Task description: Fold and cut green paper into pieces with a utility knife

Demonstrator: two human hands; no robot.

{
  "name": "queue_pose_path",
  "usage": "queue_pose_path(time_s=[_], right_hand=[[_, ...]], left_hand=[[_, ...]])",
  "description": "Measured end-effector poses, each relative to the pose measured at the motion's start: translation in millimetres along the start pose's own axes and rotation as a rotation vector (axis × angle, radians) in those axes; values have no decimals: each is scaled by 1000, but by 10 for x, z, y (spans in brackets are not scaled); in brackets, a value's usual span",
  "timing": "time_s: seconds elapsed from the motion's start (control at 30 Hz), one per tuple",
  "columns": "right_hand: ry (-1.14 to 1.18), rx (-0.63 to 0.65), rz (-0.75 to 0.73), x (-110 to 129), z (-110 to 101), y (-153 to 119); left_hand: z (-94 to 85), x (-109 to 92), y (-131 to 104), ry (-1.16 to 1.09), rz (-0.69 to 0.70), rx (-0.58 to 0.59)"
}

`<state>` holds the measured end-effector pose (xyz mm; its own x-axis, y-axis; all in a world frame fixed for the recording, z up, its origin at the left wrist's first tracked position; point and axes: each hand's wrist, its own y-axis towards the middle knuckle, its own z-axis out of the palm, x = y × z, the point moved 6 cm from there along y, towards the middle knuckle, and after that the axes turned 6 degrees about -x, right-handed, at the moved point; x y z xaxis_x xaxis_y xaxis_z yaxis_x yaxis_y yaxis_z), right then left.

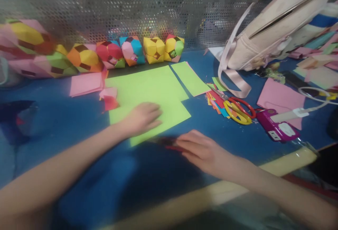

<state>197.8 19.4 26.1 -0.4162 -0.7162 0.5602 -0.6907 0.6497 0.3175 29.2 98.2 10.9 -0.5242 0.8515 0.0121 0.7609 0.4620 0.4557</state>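
Sheets of lime-green paper [148, 82] lie on the blue tabletop in the middle. Resting on the nearer part of the paper is my left hand [144, 119], its fingers stretched out and flat. Close to the paper's front edge, my right hand [200, 149] is closed round a slim dark-and-red tool [169, 142]. Motion blur hides the tool's exact kind. A separate strip of green paper [188, 78], with a pink edge showing, lies right of the larger sheets.
Folded paper balls [132, 50] line the perforated metal panel [105, 8]. Pink paper slips [86, 84] lie left. Scissors [237, 110] rest on colourful scraps [215, 103] at right, near a purple device [277, 126], pink sheets [280, 94] and a pale bag [269, 29].
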Motion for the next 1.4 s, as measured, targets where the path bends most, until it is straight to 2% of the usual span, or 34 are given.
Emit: queue_pose_path(time_s=[0.5,0.77,1.07,1.27,1.4], right_hand=[[-17,-21,-71,82,50,28],[-6,-73,-126,143,61,68],[34,-122,-177,169,162,120],[91,-77,-229,274,268,153],[88,-101,-296,345,175,154]], left_hand=[[22,-13,13,-15,-30,44],[27,-13,9,-9,-34,40],[31,-9,-2,-15,-30,33],[39,-8,3,-10,-27,32],[46,-6,0,-25,-40,44]])
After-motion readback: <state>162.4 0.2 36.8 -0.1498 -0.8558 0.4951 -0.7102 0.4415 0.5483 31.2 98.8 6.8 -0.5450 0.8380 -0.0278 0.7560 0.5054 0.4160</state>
